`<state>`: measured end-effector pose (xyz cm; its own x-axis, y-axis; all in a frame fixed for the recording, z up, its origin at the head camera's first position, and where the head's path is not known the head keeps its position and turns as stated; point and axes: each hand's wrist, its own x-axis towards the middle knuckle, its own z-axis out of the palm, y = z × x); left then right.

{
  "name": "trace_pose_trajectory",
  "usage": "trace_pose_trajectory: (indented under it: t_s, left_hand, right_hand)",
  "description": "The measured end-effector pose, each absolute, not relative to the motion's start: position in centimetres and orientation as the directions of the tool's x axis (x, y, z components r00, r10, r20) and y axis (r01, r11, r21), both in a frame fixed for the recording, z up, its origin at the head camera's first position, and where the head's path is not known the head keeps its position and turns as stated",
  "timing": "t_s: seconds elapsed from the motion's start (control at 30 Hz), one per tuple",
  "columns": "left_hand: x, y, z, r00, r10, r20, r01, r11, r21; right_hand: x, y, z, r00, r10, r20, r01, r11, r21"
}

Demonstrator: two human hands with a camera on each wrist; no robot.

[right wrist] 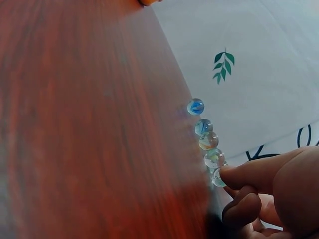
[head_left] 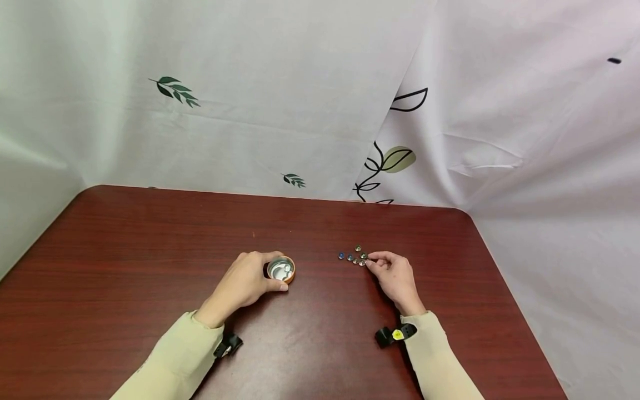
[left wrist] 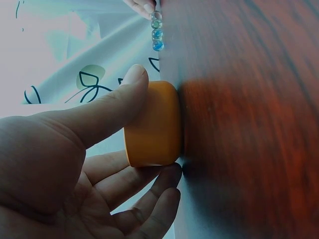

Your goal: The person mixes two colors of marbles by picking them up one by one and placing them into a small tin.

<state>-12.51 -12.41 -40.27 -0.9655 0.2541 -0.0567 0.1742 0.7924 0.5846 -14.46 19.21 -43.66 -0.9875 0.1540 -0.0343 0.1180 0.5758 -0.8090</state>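
My left hand (head_left: 248, 279) grips a small round orange container (head_left: 270, 269) with a silvery inside, thumb on the near side and fingers around the far side. In the left wrist view its orange wall (left wrist: 155, 127) stands close against the table surface. Shiny shapes show inside it, too small to make out. My right hand (head_left: 396, 278) is at the right end of a small group of clear glass marbles with coloured swirls. Its thumb and index finger pinch a greenish marble (right wrist: 218, 178). A blue marble (head_left: 341, 255) sits at the group's left end.
The dark red wooden table (head_left: 310, 344) has rounded far corners. White cloth (head_left: 280, 111) with leaf prints hangs behind it and at both sides. Black straps with small devices (head_left: 385, 336) sit at both wrists, over pale sleeves.
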Motion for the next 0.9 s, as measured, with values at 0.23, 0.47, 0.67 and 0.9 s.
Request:
trace_pose_trajectory:
  t_s: [0.23,0.47,0.67,0.9]
  left_hand:
    - [-12.56,-12.36,-40.24,-0.964,0.262,-0.052,0.184,0.790,0.585]
    - [-12.56,-12.39,-40.25,-0.964,0.262,-0.047,0.186,0.789,0.586]
    - [-12.50,-12.42,-40.24,-0.963,0.265,-0.042,0.192,0.788,0.585]
    - [-12.48,-12.47,-40.30,-0.963,0.269,-0.038,0.196,0.786,0.586]
  right_hand:
    - [-14.38,19.27,-43.58,-0.987,0.154,-0.038,0.122,0.577,-0.807]
    - [-14.40,19.21,-43.55,-0.986,0.158,-0.043,0.127,0.572,-0.810]
    - [-14.46,19.16,-43.56,-0.986,0.159,-0.047,0.130,0.566,-0.814]
    - [-14.42,19.25,-43.63,-0.986,0.157,-0.053,0.133,0.561,-0.817]
